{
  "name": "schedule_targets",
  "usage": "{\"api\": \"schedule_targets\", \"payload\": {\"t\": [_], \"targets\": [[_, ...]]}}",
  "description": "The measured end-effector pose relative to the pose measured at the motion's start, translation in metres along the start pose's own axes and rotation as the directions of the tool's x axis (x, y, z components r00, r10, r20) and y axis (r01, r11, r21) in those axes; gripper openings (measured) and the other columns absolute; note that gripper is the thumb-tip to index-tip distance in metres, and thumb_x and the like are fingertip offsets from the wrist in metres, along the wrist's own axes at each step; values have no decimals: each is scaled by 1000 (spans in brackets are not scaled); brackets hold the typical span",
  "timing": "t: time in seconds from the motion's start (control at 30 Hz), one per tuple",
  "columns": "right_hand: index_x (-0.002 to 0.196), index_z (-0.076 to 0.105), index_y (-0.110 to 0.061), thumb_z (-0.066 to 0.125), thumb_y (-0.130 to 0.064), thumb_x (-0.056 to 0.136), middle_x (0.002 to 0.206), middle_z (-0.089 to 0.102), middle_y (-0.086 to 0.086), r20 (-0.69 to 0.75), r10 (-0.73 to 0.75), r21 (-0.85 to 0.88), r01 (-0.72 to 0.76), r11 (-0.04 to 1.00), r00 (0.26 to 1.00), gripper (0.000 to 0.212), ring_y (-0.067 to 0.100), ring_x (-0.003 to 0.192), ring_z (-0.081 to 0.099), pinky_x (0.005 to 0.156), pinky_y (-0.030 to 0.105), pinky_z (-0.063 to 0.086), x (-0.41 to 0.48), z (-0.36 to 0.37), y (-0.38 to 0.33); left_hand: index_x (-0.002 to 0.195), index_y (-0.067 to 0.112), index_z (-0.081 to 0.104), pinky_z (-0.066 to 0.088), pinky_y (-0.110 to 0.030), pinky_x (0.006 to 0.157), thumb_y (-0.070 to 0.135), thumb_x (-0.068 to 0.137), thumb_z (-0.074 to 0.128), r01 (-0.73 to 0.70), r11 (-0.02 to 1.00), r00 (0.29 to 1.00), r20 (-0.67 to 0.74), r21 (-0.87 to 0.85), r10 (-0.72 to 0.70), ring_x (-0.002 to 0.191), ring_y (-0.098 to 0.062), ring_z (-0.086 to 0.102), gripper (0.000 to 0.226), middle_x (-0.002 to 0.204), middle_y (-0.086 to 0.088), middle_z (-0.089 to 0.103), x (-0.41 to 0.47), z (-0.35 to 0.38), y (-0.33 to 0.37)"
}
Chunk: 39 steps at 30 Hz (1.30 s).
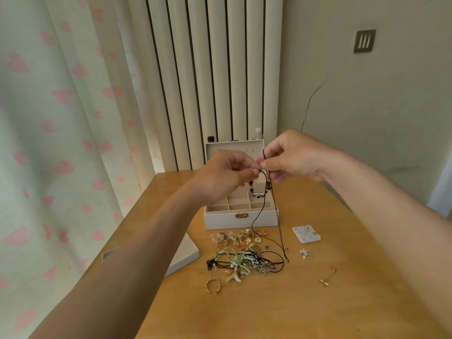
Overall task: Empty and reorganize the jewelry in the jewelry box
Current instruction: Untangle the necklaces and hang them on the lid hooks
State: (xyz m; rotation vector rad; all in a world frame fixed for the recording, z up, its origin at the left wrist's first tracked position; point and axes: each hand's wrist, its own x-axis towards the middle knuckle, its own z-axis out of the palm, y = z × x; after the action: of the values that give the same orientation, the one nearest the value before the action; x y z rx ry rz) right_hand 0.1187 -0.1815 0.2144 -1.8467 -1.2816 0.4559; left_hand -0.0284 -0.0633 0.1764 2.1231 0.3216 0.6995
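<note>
A white jewelry box stands open on the wooden table, its lid upright and its divided compartments bare. Above it my left hand and my right hand both pinch a black cord bracelet with a small metal charm. Its loose cord ends hang down to the table in front of the box. A tangled heap of jewelry lies in front of the box: cords, a mint ribbon, earrings, rings.
A removed white tray lies left of the heap, partly under my left arm. A gold cuff ring, a white earring card, pearl earrings and a gold pin lie around it. Curtain left, radiator behind.
</note>
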Motion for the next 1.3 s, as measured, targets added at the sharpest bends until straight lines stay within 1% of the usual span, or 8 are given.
{"api": "schedule_targets", "payload": {"t": [0.1, 0.27, 0.43, 0.63, 0.83, 1.0, 1.13, 1.3], "targets": [[97, 76, -5, 73, -4, 88, 84, 70, 13, 67, -23, -14, 24, 1000, 998, 11, 16, 68, 66, 65, 30, 60, -1, -8, -5, 92, 8, 76, 56, -39, 77, 8, 89, 72, 17, 997, 999, -48, -72, -20, 73, -14, 63, 5, 80, -5, 73, -2, 5, 1], [99, 73, 0, 71, 5, 85, 81, 69, 15, 127, -64, 27, 61, 998, 990, 15, 19, 70, 66, 68, 31, 61, -3, -13, -7, 97, -5, 74, 57, -40, 94, -2, 88, 70, -3, 979, 996, -92, -204, -16, 92, -19, 70, 10, 108, -12, 73, -6, 11, 7], [94, 58, -1, 73, 11, 81, 75, 69, 20, 94, -82, 119, 70, 990, 992, 23, 30, 70, 70, 66, 38, 60, -8, -16, -8, 98, -3, 74, 57, -44, 93, 3, 89, 71, -10, 979, 995, -102, -202, -11, 98, -35, 70, 11, 96, -19, 74, -7, 9, 9], [92, 59, 1, 71, 13, 81, 80, 67, 26, 72, -111, 210, 94, 973, 991, 19, 34, 75, 69, 68, 38, 59, -13, -15, -6, 101, -9, 69, 61, -34, 74, -1, 91, 66, -14, 969, 996, -84, -249, -7, 76, -26, 71, 13, 93, -30, 70, -9, 8, 16], [100, 59, 2, 69, 12, 80, 90, 67, 29, 145, -116, 372, 54, 927, 983, 25, 38, 81, 68, 71, 38, 60, -18, -11, -6, 99, -8, 70, 61, -48, 76, -1, 89, 70, -3, 956, 995, -97, -292, -27, 71, -30, 68, 12, 90, -34, 66, -12, 6, 20], [102, 59, 3, 69, 15, 81, 83, 67, 23, 98, -125, 339, 85, 937, 987, 26, 31, 73, 67, 68, 36, 59, -20, -8, -8, 104, -4, 65, 61, -37, 68, -4, 87, 70, 8, 959, 993, -111, -285, -41, 69, -27, 70, 18, 78, -19, 65, -13, 2, 25], [99, 62, 1, 64, 15, 85, 85, 65, 22, 80, -126, 277, 99, 956, 989, 20, 31, 78, 67, 72, 38, 59, -20, -7, -11, 106, -3, 69, 59, -32, 68, 0, 88, 71, 46, 965, 994, -82, -258, -70, 75, -25, 71, 19, 88, -24, 71, -14, -1, 28], [95, 60, -2, 55, 17, 87, 87, 63, 22, 57, -107, 274, 87, 958, 993, 21, 25, 75, 69, 71, 38, 57, -21, -1, -16, 96, -3, 71, 61, -48, 80, 4, 91, 70, 67, 974, 994, -71, -217, -85, 78, -29, 71, 9, 87, -22, 72, -13, -3, 28]]}}
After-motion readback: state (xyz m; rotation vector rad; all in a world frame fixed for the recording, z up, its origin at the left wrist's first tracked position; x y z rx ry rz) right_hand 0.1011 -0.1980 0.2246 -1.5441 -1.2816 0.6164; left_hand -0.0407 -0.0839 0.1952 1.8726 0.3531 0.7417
